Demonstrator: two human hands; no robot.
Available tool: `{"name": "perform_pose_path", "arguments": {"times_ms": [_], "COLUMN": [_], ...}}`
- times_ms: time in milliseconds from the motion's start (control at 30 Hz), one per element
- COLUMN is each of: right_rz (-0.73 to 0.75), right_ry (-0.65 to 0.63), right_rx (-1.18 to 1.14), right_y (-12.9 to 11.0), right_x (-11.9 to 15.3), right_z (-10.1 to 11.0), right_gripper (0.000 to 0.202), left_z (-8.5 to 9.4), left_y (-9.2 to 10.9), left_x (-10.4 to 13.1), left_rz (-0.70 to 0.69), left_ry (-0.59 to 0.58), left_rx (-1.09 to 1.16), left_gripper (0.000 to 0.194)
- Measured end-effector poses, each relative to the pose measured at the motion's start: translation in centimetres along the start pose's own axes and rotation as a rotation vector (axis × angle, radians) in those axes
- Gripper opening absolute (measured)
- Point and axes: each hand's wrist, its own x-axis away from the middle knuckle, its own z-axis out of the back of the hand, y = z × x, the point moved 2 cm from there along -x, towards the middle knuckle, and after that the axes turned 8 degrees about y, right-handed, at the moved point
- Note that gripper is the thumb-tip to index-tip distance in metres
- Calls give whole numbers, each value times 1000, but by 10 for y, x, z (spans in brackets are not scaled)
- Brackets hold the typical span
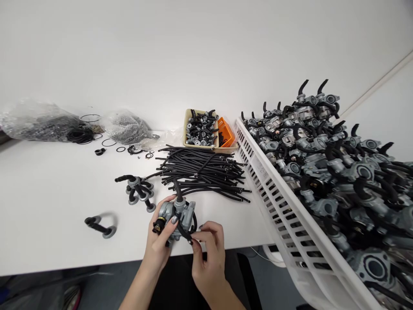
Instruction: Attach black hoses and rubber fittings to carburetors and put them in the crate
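A grey metal carburetor (186, 214) is in my left hand (158, 242), held over the table's front edge with the thumb across its near side. A black rubber elbow sticks up from its top. From its near side a short black hose (183, 231) slants down, and the fingertips of my right hand (209, 252) pinch its lower end. Fingers partly hide that end. Left of the carburetor stand several caps with black rubber elbows (141, 191); a few more caps (108, 232) lie nearer the front edge.
Black hoses (203, 170) lie in a pile behind my hands. Behind them sit a cream bin (187, 129) of small capped elbows and an orange basket (227, 134). On the right, a white slatted crate (274, 193) is heaped with carburetors. Plastic bags (124, 127) and rubber rings (120, 149) lie back left.
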Motion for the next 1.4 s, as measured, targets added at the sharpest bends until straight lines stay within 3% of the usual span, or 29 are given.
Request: {"name": "perform_pose_path", "arguments": {"times_ms": [67, 200, 300, 400, 700, 933, 1100, 1233, 1400], "right_rz": [-103, -388, -512, -491, -319, -346, -417, -465, -460], "right_ry": [-21, -126, -240, -267, -201, -146, -149, -133, -114], "right_rx": [-63, -318, -495, -510, -225, -135, -218, -355, -468], "right_y": [1, 9, 13, 14, 14, 17, 16, 12, 9], "right_x": [-4, -18, -27, -30, -25, -28, -29, -33, -66], "right_z": [1, -3, -9, -12, -13, -15, -15, -8, 7], "right_gripper": [26, 67, 71, 64, 55, 45, 43, 46, 37], "left_z": [2, 8, 12, 13, 11, 11, 12, 13, 9], "left_y": [-2, -10, -16, -18, -15, -16, -16, -17, -14], "left_x": [-3, -8, -11, -13, -13, -13, -13, -14, -10], "left_rz": [9, -6, -37, -39, -7, -12, -1, 90, 258], "left_ry": [19, -6, -32, -33, -19, -29, -1, 44, -10], "left_rx": [15, 10, 14, 14, 7, -17, -2, 115, 221], "left_gripper": [53, 51, 51, 52, 45, 45, 54, 55, 50]}}
